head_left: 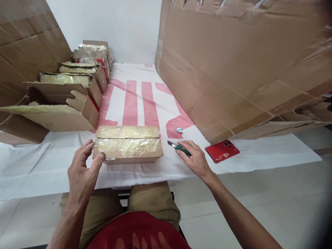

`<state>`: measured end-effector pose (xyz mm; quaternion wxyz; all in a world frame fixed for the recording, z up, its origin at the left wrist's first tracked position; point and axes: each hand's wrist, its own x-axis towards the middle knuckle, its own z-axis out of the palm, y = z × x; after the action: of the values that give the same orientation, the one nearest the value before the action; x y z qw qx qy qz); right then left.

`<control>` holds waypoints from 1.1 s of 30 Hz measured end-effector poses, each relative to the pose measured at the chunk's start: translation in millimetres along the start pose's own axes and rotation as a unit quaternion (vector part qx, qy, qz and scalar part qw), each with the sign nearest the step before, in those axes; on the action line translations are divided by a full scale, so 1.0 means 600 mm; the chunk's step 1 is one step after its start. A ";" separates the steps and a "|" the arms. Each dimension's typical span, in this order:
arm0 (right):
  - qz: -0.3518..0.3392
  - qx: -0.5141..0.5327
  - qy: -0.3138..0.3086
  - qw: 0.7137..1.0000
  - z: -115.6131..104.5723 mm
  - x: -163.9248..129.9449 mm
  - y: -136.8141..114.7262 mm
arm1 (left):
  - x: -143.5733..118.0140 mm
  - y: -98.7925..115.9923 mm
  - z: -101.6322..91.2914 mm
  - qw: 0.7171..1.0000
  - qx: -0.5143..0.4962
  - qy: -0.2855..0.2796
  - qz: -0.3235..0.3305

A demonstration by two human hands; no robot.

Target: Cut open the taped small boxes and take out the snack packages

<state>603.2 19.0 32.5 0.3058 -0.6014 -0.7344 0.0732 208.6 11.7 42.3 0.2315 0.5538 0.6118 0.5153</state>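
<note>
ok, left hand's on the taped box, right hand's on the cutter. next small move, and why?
Probably lift the cutter toward the taped box: the right hand rests on it on the sheet, blade out, and the left hand steadies the box's left end.

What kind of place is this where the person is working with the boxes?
Probably a packing or unpacking area in a storeroom or small workshop. A row of opened cartons stands at the left, large flattened cardboard leans at the right, and the right hand holds a utility knife beside a taped box.

Left hand (pixel 82 169) touches taped box (pixel 127 144); right hand (pixel 195 159) on green cutter (pixel 178 147).
</note>
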 end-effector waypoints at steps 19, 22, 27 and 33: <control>-0.258 0.029 0.035 0.965 0.003 0.002 -0.159 | 0.010 -0.013 -0.015 0.974 -0.209 -0.067 -0.057; -0.268 0.048 -0.022 0.962 -0.012 0.003 -0.152 | 0.017 -0.030 -0.041 0.968 -0.195 -0.144 -0.063; -0.271 0.085 -0.024 0.959 -0.019 0.027 -0.160 | 0.025 -0.001 -0.065 0.966 -0.239 -0.074 -0.068; -0.212 0.033 -0.116 0.970 -0.017 0.070 -0.207 | 0.038 0.043 -0.034 0.992 -0.028 -0.081 0.088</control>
<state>500.6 22.4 115.1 0.2470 -0.4091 -0.8726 0.1007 195.9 21.4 79.1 0.2492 0.6389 0.5249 0.5042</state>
